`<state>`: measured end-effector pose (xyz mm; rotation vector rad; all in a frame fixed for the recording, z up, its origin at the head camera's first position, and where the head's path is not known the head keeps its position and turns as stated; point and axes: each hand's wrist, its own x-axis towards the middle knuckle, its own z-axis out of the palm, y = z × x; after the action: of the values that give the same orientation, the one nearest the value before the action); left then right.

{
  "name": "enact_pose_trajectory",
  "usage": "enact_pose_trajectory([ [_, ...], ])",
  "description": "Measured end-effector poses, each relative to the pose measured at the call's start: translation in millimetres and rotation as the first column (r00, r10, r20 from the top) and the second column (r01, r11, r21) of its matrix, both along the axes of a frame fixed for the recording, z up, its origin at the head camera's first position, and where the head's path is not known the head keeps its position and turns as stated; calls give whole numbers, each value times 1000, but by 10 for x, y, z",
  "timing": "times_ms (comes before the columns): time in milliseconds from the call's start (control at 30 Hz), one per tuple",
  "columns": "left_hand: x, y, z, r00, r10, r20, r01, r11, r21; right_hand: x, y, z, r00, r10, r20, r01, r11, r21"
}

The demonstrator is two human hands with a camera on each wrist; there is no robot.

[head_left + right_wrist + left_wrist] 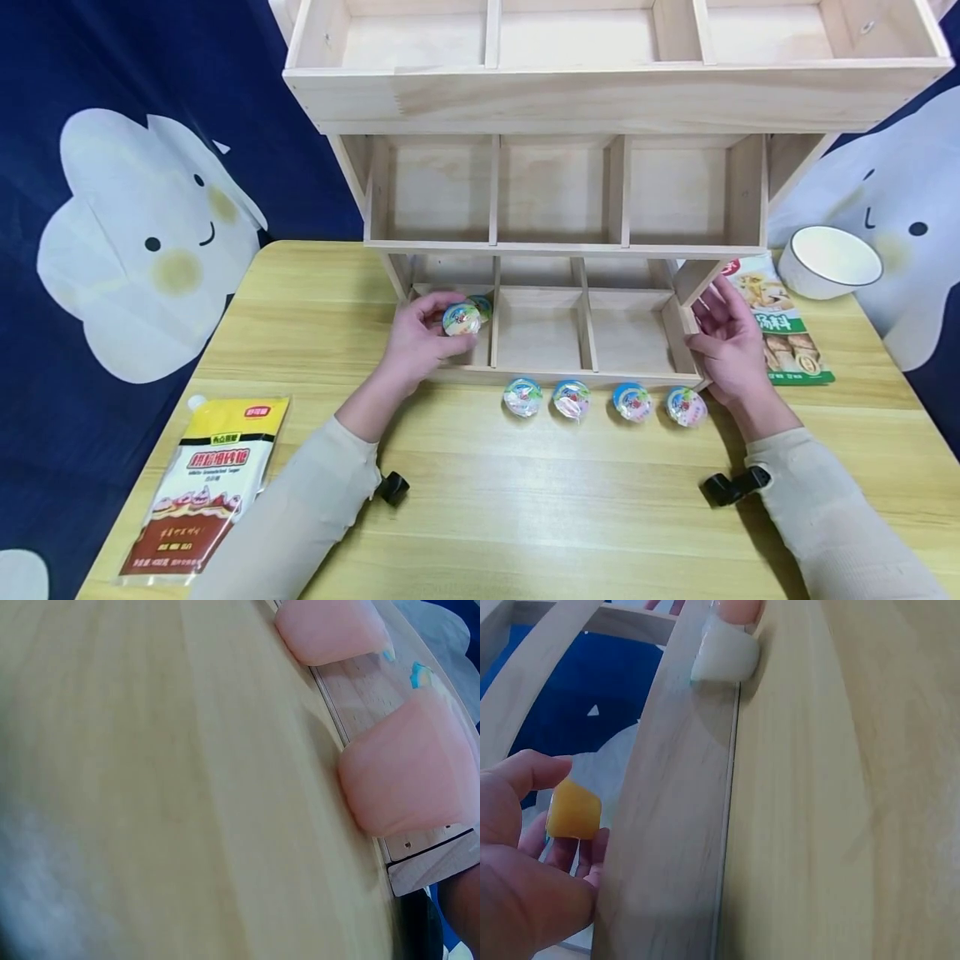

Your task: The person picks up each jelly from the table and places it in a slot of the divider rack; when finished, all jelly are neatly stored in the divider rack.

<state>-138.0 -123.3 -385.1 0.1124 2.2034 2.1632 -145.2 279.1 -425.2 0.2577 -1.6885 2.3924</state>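
Observation:
My left hand (423, 333) pinches a small jelly cup (461, 319) with a shiny printed lid, over the left compartment of the bottom drawer (540, 329). In the left wrist view this jelly cup (574, 810) shows orange between thumb and fingers. Behind it, another jelly cup (481, 307) sits in the same compartment, partly covered. My right hand (729, 342) rests against the drawer's right side, fingers loosely bent along the outside and thumb near the edge. A row of several jelly cups (522, 397) stands on the table along the drawer's front; pink ones (409, 769) show in the right wrist view.
Above the drawer, two wider wooden tiers (558, 192) with bare compartments overhang it. A sugar bag (202, 487) lies at the table's left. At the right are a green-and-white food packet (787, 325) and a white bowl (828, 262). Blue curtains with clouds border the table.

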Motion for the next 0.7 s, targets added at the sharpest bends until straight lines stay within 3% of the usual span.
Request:
enact_pose_trajectory([
  [267, -77, -22, -53, 999, 2, 47, 4, 991, -131, -4, 0, -4, 1000, -10, 9, 10, 1000, -4],
  [533, -195, -104, -69, 985, -130, 111, 147, 974, -170, -4, 0, -2, 1000, -13, 9, 13, 1000, 5],
  [700, -251, -148, -89, 977, -169, 130, 191, 966, -176, -8, -3, -2, 1000, -18, 10, 18, 1000, 14],
])
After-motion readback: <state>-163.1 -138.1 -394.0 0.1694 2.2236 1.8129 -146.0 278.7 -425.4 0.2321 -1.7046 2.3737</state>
